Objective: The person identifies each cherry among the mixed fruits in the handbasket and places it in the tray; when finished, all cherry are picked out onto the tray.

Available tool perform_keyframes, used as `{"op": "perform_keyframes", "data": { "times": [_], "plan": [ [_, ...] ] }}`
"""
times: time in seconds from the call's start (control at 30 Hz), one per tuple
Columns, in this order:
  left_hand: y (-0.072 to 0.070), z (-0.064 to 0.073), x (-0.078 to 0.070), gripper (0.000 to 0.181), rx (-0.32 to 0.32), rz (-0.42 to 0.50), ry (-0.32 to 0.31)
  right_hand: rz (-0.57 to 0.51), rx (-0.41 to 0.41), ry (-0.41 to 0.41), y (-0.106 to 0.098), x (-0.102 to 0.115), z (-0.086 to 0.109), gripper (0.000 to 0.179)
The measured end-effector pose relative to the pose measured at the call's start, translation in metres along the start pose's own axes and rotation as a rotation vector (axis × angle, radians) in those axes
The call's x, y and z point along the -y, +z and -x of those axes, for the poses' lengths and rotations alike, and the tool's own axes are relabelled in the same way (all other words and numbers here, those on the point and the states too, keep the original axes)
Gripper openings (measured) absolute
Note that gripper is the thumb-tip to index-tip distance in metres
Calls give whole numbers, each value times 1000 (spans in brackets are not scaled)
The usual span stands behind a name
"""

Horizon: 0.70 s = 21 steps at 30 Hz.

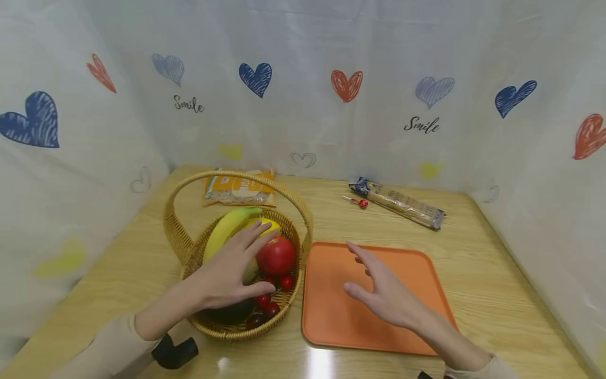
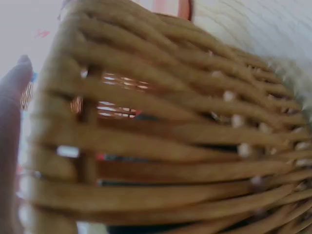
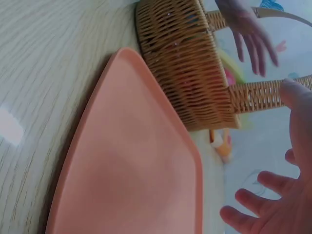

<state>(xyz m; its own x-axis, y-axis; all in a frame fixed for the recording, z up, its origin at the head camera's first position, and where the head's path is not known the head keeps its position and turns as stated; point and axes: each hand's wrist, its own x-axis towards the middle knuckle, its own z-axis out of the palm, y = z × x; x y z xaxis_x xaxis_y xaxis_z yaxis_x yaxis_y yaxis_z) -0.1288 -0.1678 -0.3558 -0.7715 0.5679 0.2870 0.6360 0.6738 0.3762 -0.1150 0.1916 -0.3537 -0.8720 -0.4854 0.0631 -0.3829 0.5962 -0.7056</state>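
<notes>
My left hand (image 1: 231,269) hovers over a wicker basket (image 1: 179,237), its fingers fairly straight and nothing held. Inside lie a banana (image 1: 223,232), a yellow fruit (image 1: 271,225), a red pomegranate (image 1: 276,256), small red round fruits (image 1: 286,282) and a dark item (image 1: 232,313) partly hidden by that hand. The left wrist view is filled by the basket's woven side (image 2: 185,161), with one finger at the left edge. Above an orange tray (image 1: 326,305) my right hand (image 1: 385,295) is spread, thumb apart from the fingers, holding nothing. In the right wrist view both hands are raised over the tray's and basket's level.
Behind the basket lies an orange and clear food packet (image 1: 241,189). A red lollipop (image 1: 362,203) and a long packet of what looks like noodles (image 1: 402,205) lie at the back right. White curtains (image 1: 303,121) with printed hearts enclose the wooden table (image 1: 483,284).
</notes>
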Motion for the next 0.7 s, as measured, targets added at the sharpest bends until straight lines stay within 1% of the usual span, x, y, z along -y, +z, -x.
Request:
{"op": "perform_keyframes", "data": {
  "times": [0.07,0.1,0.13,0.23,0.3,0.33,0.37,0.43,0.47,0.5,0.53,0.57,0.6,0.63,0.7],
  "plan": [
    [-3,4,0,92,-101,41,45,-68,-1,-8,2,1,-2,79],
    [-5,6,1,89,-170,52,89,-92,0,-10,3,1,-3,79],
    [-7,6,3,84,-252,63,151,-114,1,-7,5,1,-3,79],
    [-18,4,9,69,-543,57,387,-176,-16,1,14,-1,-3,74],
    [-27,0,13,56,-745,34,507,-229,-48,-3,21,-3,-3,69],
    [-33,-1,14,50,-835,21,538,-260,-71,-7,25,-4,-3,65],
    [-39,-3,14,46,-916,1,545,-287,-98,-14,29,-4,-3,62],
    [-51,-5,14,42,-1044,-22,507,-328,-152,-32,34,-4,-3,56],
    [-57,-4,15,41,-1087,-29,472,-344,-175,-50,36,-4,-3,53],
    [-62,-3,17,42,-1113,-32,431,-353,-189,-60,37,-2,-3,52],
    [-67,-1,20,44,-1123,-26,388,-361,-200,-75,37,0,-4,51],
    [-71,1,24,47,-1113,-6,349,-365,-208,-96,37,2,-4,50],
    [-75,3,29,51,-1086,37,320,-370,-209,-111,36,5,-5,51],
    [-79,5,34,56,-1043,82,294,-374,-209,-128,35,7,-6,51],
    [-83,11,41,66,-928,174,216,-383,-203,-150,33,12,-7,52]
  ]
}}
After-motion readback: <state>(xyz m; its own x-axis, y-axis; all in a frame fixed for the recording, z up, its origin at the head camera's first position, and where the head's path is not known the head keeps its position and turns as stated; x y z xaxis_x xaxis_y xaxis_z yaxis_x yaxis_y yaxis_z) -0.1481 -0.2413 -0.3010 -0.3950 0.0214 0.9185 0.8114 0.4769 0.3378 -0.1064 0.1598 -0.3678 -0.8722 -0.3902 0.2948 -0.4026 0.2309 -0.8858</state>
